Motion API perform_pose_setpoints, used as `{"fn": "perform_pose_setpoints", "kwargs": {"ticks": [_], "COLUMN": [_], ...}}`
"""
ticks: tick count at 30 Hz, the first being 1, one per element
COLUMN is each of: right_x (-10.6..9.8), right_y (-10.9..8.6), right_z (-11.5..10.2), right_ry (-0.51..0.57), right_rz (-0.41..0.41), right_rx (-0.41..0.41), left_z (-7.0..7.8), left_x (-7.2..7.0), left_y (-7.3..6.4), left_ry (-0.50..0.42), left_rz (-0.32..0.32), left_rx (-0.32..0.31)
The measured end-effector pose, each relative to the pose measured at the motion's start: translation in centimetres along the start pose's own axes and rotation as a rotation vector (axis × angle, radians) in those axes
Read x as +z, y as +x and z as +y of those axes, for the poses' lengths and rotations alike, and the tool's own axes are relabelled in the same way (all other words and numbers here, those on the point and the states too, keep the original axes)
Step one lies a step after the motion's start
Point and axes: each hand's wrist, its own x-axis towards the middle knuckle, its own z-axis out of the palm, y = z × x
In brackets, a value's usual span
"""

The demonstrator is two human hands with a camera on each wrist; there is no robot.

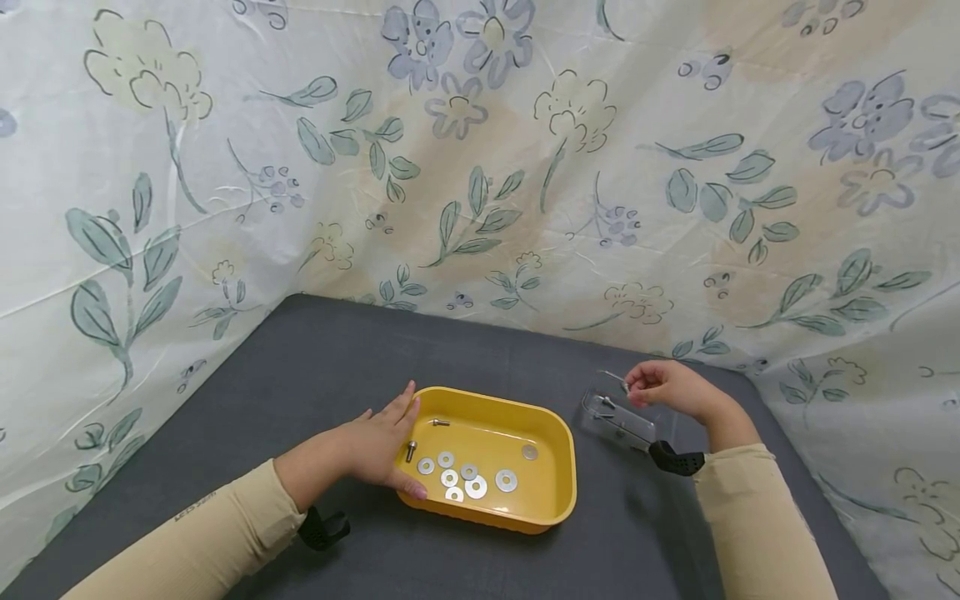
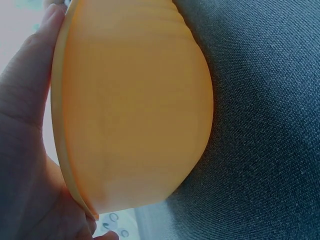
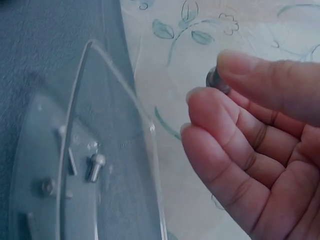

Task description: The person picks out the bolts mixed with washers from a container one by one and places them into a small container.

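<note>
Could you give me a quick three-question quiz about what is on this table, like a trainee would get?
1. True or false: the left hand rests flat against the yellow tray.
2. What lies in the tray beside the bolts?
A. washers
B. coins
C. nuts
3. What stands under the right hand?

Key
1. True; the fingers lie straight along its left side.
2. A.
3. A clear box with bolts in it; the right hand pinches a small metal piece above it.
</note>
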Motion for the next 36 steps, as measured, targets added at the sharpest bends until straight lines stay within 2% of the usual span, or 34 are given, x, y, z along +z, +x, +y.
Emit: {"fn": "perform_pose_setpoints", "kwargs": {"ticks": [14, 20, 27, 36], "right_x": [-0.1, 0.0, 0.2, 0.2], "right_y": [-0.4, -0.5, -0.8, -0.8], "right_z": [2.1, 2.6, 2.9, 3.2], "right_ry": [0.005, 0.007, 0.027, 0.033], "right_rz": [0.010, 0.012, -0.030, -0.028], "right_rx": [0.013, 0.016, -0.005, -0.004], "left_z": [0.2, 0.2, 0.2, 0.2], "left_x": [-0.3, -0.4, -0.4, -0.4], "left_y": [-0.1, -0.1, -0.2, -0.1], "left_ry": [-0.006, -0.016, -0.022, -0.013], "left_rz": [0.001, -0.004, -0.004, 0.001], "left_rx": [0.000, 0.004, 0.005, 0.003]}}
